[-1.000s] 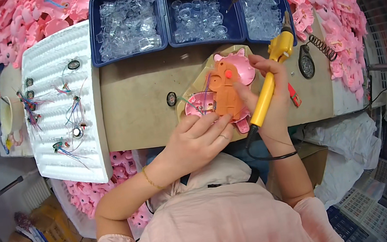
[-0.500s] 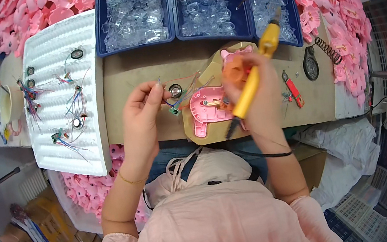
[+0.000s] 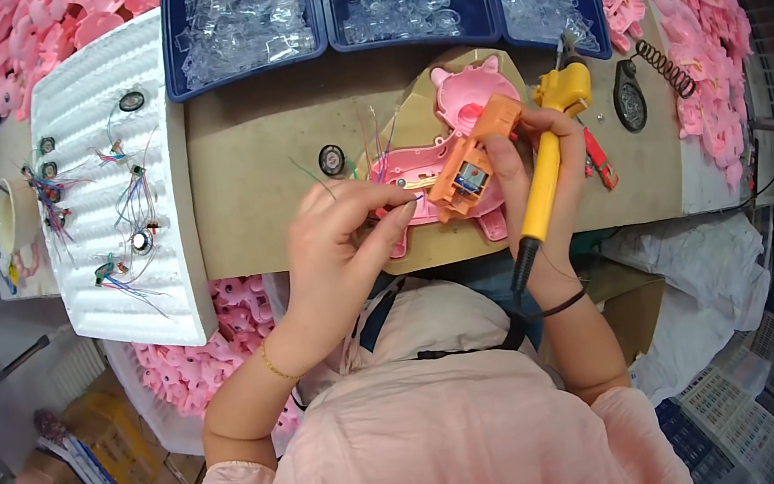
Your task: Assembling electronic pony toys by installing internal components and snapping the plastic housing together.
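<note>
My left hand [image 3: 339, 229] pinches a thin wire [image 3: 416, 199] between thumb and forefinger, beside an orange plastic housing [image 3: 463, 179]. That housing is in my right hand [image 3: 564, 194], tilted so a small component shows in its opening. The same hand also grips a yellow soldering iron [image 3: 543, 182], its tip pointing up and away from me. Beneath the housing lies a pink animal-shaped toy shell [image 3: 414, 159], inner side up, on a tan block [image 3: 423, 115]. A small round speaker [image 3: 332, 160] rests to its left, and loose thin wires [image 3: 377, 132] rise nearby.
A white foam tray [image 3: 164, 176] at left carries several wired speakers and boards. Blue bins [image 3: 330, 43] of clear plastic parts line the back. Right of my hand are red-handled cutters [image 3: 600, 158], a black oval part [image 3: 629, 97] and a coiled spring [image 3: 663, 68]. Pink parts [image 3: 704, 70] pile around.
My left hand has moved right, bringing the wire to the orange housing. My right hand has turned the housing so its opening shows; the soldering iron has shifted right. The view has shifted slightly.
</note>
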Demonstrator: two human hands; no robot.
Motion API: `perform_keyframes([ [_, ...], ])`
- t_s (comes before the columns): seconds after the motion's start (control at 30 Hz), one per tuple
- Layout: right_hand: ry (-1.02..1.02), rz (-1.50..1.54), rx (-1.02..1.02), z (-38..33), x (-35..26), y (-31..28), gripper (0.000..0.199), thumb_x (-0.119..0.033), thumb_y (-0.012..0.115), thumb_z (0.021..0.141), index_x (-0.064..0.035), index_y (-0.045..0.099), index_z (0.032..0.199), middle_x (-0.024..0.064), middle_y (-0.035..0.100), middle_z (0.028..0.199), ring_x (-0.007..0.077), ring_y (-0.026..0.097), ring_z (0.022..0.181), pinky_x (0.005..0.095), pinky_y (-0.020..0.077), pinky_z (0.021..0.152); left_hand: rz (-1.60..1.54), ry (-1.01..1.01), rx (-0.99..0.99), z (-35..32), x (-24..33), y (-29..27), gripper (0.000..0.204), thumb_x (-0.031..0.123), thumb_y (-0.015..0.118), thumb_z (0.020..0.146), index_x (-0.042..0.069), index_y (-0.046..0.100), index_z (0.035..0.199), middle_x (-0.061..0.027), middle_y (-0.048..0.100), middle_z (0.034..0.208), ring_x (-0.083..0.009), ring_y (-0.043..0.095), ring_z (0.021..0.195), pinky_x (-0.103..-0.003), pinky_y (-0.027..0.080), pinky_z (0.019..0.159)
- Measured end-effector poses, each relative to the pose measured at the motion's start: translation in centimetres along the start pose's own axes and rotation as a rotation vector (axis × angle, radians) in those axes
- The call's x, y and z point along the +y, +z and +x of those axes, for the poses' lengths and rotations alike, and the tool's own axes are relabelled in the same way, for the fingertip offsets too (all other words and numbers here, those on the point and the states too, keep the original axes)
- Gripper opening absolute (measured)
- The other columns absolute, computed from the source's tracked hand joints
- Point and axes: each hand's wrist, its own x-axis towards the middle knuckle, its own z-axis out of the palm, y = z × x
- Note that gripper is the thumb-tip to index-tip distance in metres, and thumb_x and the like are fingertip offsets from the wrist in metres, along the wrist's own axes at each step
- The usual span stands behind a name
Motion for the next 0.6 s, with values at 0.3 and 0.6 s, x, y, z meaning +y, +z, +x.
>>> perform_keyframes([
  [0.3, -0.134, -0.147, 0.06, -0.6, 0.7, -0.6, 0.041, -0.016, 0.074, 0.071, -0.0055, 0.05, 0.103, 0.0114, 0.055, 0.106, 0.0271, 0.051, 0.095, 0.0353, 0.0373, 0.086, 0.226, 0.105, 0.003, -0.8, 0.8, 0.0, 0.012, 0.013, 0.069, 0.072, 0.008, 0.066, 0.082, -0.0016, 0.062, 0.069, -0.0178, 0.055, 0.066, -0.03, 0.039, 0.067],
  [0.6, -0.224, -0.027, 0.192, -0.9, 1.3, -6.4, 0.025, -0.019, 0.055, 0.089, -0.002, 0.053, 0.108, 0.0132, 0.065, 0.091, 0.0171, 0.061, 0.083, 0.0267, 0.0467, 0.074, 0.268, 0.143, -0.014, -1.6, 0.2, 1.0, 0.011, 0.009, 0.067, 0.072, 0.009, 0.066, 0.083, -0.0023, 0.061, 0.071, -0.0179, 0.056, 0.068, -0.03, 0.039, 0.066],
])
